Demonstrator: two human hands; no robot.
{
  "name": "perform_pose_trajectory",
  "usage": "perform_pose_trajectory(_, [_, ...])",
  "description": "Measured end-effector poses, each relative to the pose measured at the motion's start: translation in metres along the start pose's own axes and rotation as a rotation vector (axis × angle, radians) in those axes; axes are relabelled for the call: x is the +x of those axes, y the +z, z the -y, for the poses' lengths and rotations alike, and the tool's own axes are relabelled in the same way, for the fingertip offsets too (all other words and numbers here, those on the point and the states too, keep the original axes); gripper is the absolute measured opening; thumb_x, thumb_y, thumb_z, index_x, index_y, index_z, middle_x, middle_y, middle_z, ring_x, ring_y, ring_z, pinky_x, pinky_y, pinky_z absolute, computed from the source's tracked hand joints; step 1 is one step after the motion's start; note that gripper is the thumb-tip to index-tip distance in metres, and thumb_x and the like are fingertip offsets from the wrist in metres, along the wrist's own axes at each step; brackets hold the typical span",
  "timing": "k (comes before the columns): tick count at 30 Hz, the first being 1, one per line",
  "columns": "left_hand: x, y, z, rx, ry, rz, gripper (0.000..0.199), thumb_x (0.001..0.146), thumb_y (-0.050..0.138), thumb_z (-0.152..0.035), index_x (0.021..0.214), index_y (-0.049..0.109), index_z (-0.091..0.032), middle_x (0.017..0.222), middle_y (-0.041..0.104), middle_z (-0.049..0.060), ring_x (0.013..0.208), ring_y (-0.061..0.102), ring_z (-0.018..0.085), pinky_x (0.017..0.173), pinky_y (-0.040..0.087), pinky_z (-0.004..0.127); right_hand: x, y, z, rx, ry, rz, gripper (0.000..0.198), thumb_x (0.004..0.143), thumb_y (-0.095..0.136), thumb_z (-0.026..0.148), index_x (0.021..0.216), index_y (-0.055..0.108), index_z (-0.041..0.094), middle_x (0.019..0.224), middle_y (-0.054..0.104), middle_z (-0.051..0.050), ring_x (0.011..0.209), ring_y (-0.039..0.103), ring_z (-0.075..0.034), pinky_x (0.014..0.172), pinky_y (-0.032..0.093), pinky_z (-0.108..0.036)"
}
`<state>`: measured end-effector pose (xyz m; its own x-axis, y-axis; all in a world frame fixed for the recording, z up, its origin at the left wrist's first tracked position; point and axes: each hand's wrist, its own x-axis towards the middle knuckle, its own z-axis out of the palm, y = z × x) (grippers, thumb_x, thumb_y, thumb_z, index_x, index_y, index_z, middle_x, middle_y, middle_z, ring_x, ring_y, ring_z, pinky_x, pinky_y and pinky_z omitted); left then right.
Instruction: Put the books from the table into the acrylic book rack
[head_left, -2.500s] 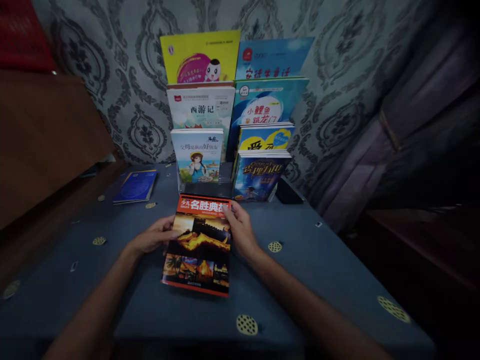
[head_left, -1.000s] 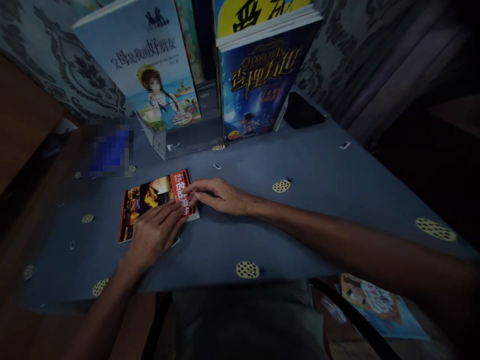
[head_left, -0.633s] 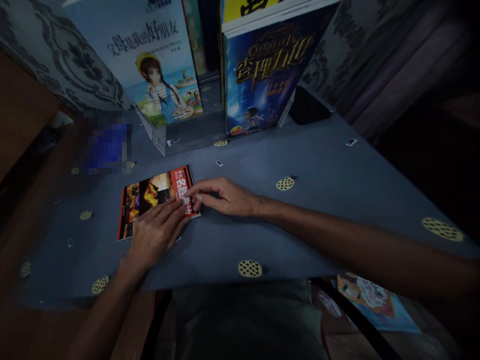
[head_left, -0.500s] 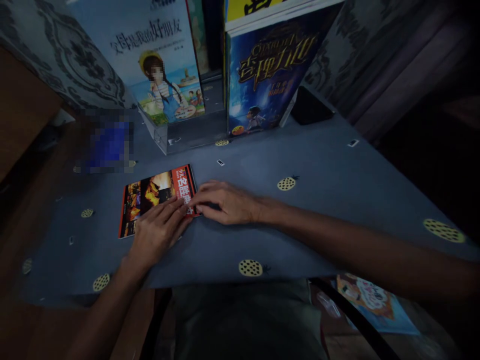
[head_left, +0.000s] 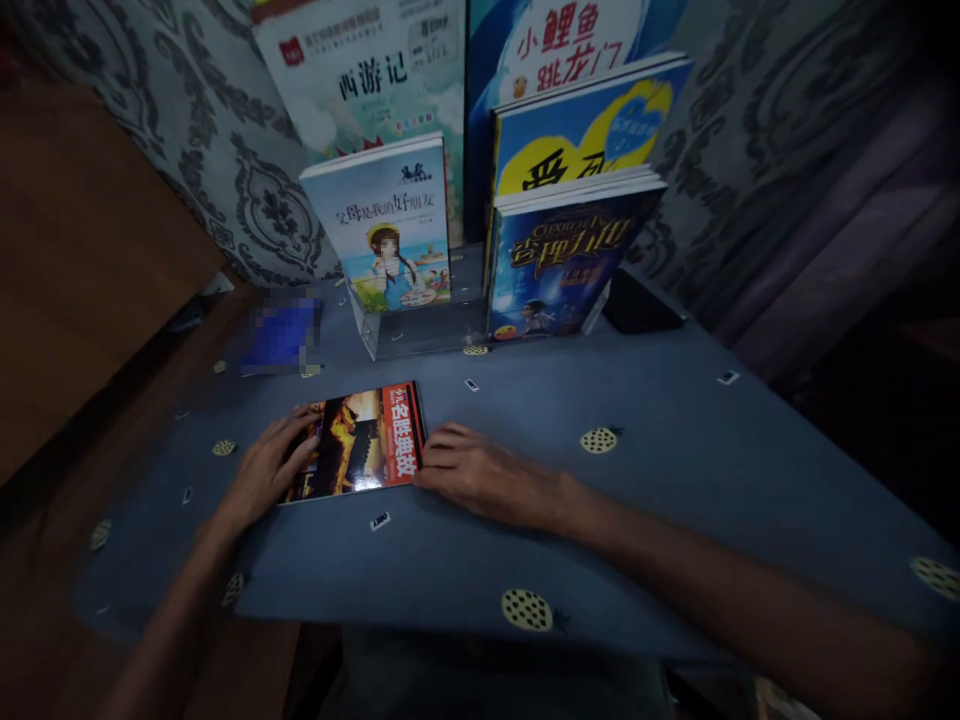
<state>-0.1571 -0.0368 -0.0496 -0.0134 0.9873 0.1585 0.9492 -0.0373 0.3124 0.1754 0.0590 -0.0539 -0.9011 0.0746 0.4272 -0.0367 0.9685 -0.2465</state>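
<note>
A small book point(head_left: 361, 436) with a dark photo cover, a red band and white Chinese lettering lies flat on the table. My left hand point(head_left: 274, 465) rests on its left end, fingers stretched over the cover and thumb apart from them. At the right edge of the book is my right hand point(head_left: 480, 478), its fingers bent together and closed on that edge; the fingertips are partly hidden.
Beyond the book, a clear stand point(head_left: 409, 343) holds upright books, among them a girl-cover book point(head_left: 394, 235) and a dark blue book point(head_left: 562, 265). A black flat object point(head_left: 641, 302) lies right of them, a blurred blue item point(head_left: 281, 335) left. Pineapple-print cloth point(head_left: 660, 520) covers the table.
My left hand has slid left across the cover to the book's left end. My right hand stays at the right edge. The view has tilted up, showing more of the standing books.
</note>
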Motion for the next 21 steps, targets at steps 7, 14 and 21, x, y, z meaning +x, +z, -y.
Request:
perform_pose_trajectory(7, [-0.010, -0.002, -0.018, 0.106, 0.009, -0.024, 0.059, 0.099, 0.039, -0.062, 0.132, 0.067, -0.022, 0.144, 0.061, 0.012, 0.131, 0.060, 0.032, 0.109, 0.049, 0.047, -0.008, 0.004, -0.031, -0.196, 0.108, -0.072, 0.022, 0.099, 0.049, 0.012, 0.098, 0.070, 0.017, 0.090, 0.072, -0.007, 0.089, 0.055, -0.021, 0.085, 0.039, -0.034])
perform_pose_trajectory(14, [-0.033, -0.005, -0.045, 0.286, 0.121, -0.058, 0.066, 0.095, 0.042, -0.070, 0.131, 0.068, -0.022, 0.133, 0.069, 0.016, 0.116, 0.069, 0.033, 0.098, 0.054, 0.048, -0.005, -0.001, -0.074, -0.238, 0.200, -0.064, 0.024, 0.099, 0.048, 0.015, 0.095, 0.071, 0.017, 0.088, 0.072, -0.009, 0.087, 0.057, -0.022, 0.084, 0.038, -0.034])
perform_pose_trajectory(21, [-0.057, -0.006, -0.067, 0.377, 0.254, -0.006, 0.076, 0.085, 0.050, -0.078, 0.135, 0.064, -0.022, 0.133, 0.068, 0.017, 0.111, 0.070, 0.035, 0.094, 0.054, 0.053, -0.007, 0.002, -0.079, -0.213, 0.298, -0.102, 0.024, 0.092, 0.048, 0.012, 0.097, 0.072, 0.017, 0.092, 0.072, -0.009, 0.090, 0.057, -0.024, 0.086, 0.039, -0.037])
